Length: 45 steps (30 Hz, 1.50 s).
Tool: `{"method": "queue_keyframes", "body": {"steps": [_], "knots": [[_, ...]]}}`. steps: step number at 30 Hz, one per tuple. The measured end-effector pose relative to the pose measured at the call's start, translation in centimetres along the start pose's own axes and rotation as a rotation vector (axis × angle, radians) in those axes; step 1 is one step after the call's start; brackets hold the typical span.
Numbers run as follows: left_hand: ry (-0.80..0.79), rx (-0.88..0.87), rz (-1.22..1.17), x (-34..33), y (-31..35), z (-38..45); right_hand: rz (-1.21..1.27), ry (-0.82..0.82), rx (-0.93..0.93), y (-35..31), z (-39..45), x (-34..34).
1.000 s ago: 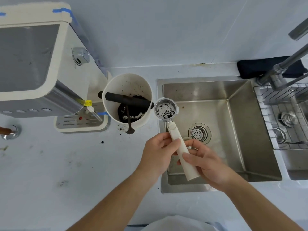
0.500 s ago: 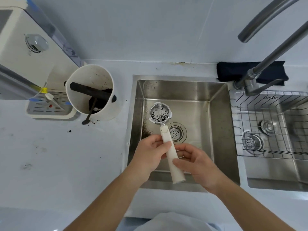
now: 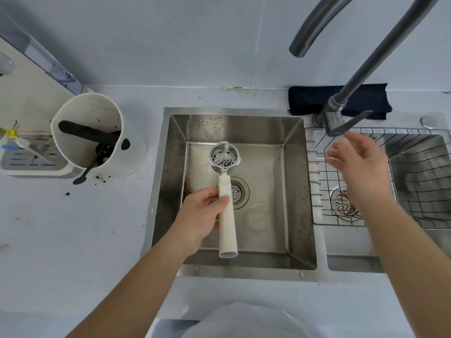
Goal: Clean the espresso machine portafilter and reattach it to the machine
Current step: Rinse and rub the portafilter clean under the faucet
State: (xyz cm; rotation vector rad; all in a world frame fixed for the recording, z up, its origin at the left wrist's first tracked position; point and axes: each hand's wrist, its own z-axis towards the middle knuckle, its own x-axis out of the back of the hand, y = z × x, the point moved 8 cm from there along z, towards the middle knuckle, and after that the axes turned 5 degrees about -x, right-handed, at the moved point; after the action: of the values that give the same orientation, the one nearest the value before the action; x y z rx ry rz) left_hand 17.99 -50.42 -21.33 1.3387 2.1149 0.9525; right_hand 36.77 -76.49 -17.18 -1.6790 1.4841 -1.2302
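The portafilter (image 3: 226, 215) has a cream handle and a steel basket with dark coffee specks inside. My left hand (image 3: 202, 213) grips its handle and holds it level over the steel sink (image 3: 295, 191), basket above the drain. My right hand (image 3: 358, 162) is blurred, open with fingers apart, just below the tap lever (image 3: 346, 123) at the base of the grey faucet (image 3: 380, 52). The espresso machine (image 3: 26, 93) is at the far left, mostly cut off by the frame edge.
A white knock box (image 3: 90, 132) with a black bar and coffee grounds stands left of the sink. Loose grounds dot the counter near it. A wire rack (image 3: 366, 181) lies in the right basin. A dark folded cloth (image 3: 339, 98) sits behind the faucet.
My right hand let go of the portafilter handle and moved up and right toward the tap lever. The left hand alone holds the portafilter, now over the sink's middle. The view has shifted right.
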Motion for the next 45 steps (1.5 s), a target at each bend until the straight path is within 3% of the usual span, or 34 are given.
{"method": "queue_keyframes", "body": {"steps": [12, 21, 45], "knots": [[0.0, -0.027, 0.026, -2.3, 0.3, 2.0, -0.127, 0.25, 0.101, -1.2, 6.6, 0.9], [-0.006, -0.037, 0.058, -3.2, 0.3, 2.7, -0.229, 0.235, 0.164, -1.8, 7.8, 1.4], [-0.02, -0.039, 0.075, -4.0, 0.5, 3.7, -0.158, 0.24, 0.131, -0.9, 7.0, 1.7]]}}
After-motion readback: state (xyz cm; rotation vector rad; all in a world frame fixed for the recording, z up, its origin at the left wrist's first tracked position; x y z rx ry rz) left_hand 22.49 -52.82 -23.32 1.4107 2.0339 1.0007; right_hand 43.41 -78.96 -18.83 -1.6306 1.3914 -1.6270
